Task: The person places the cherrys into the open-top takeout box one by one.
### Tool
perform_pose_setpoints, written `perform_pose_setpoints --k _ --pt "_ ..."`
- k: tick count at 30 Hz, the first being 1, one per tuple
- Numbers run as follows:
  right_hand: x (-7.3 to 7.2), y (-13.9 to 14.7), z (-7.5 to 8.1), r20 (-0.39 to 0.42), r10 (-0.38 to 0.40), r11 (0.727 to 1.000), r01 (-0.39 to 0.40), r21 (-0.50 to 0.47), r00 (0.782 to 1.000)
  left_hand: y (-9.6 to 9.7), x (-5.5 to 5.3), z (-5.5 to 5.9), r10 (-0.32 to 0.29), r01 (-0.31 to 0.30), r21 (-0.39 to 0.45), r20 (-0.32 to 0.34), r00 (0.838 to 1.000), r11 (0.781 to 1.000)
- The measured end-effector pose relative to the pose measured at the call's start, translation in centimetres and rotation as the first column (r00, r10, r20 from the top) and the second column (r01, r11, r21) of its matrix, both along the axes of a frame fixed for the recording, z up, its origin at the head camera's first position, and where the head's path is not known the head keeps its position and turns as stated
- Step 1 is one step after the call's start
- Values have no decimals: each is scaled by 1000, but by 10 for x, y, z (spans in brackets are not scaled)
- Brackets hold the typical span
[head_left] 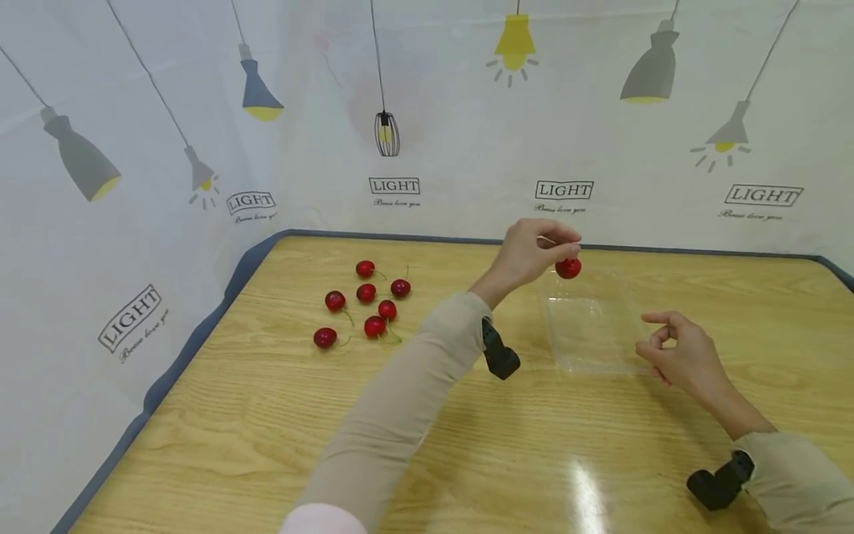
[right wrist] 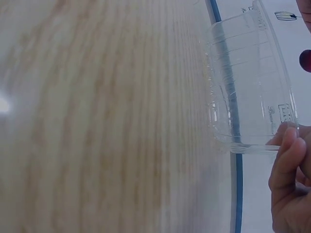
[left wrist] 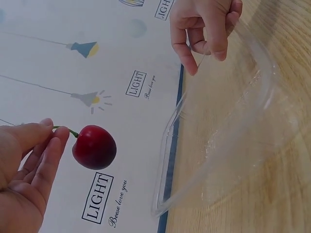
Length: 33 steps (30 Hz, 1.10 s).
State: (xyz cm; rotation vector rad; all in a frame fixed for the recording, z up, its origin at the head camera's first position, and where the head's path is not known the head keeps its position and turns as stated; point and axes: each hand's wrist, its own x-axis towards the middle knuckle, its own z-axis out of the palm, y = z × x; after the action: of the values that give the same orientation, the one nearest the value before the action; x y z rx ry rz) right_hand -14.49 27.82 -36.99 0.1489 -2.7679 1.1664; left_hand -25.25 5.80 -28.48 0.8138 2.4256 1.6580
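Observation:
My left hand [head_left: 534, 252] pinches a red cherry [left wrist: 95, 147] by its green stem between thumb and fingertips. That cherry hangs above the far part of a clear plastic box [head_left: 557, 341], which stands upright on the table. At the box's right side, my right hand [head_left: 683, 352] pinches the rim; in the right wrist view the thumb lies outside the wall, with a fingertip showing through the plastic. Several more cherries, such as a dark one [head_left: 325, 338] and a brighter one [head_left: 375, 326], lie on the table to the left, stems attached.
The wooden table [head_left: 267, 437] ends at a dark blue edge strip [head_left: 427, 239] along the back and left. Behind it hangs a white cloth [head_left: 454, 89] printed with lamps. Each wrist carries a black camera mount, one [head_left: 500, 352] left and one [head_left: 720, 482] right.

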Motion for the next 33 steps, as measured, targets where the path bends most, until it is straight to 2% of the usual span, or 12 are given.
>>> perform_pose_setpoints --k 6,13,18,26,33 --pt "-1 0 0 6 -6 1000 6 -15 1000 7 -1 -7 30 -29 -12 5 1000 999" --pt "0 0 0 16 -11 1000 12 -20 1000 17 7 -19 11 -11 -23 -18 1000 1000" --pt "0 1 0 20 -17 1000 17 -25 1000 25 8 -25 9 -11 -51 -27 1000 999" --pt "0 2 -1 21 -20 999 20 -33 1000 35 6 -37 19 -20 -141 -7 1000 990" --pt "0 0 0 35 -24 999 26 -36 999 38 4 -47 12 -11 -154 3 1000 988"
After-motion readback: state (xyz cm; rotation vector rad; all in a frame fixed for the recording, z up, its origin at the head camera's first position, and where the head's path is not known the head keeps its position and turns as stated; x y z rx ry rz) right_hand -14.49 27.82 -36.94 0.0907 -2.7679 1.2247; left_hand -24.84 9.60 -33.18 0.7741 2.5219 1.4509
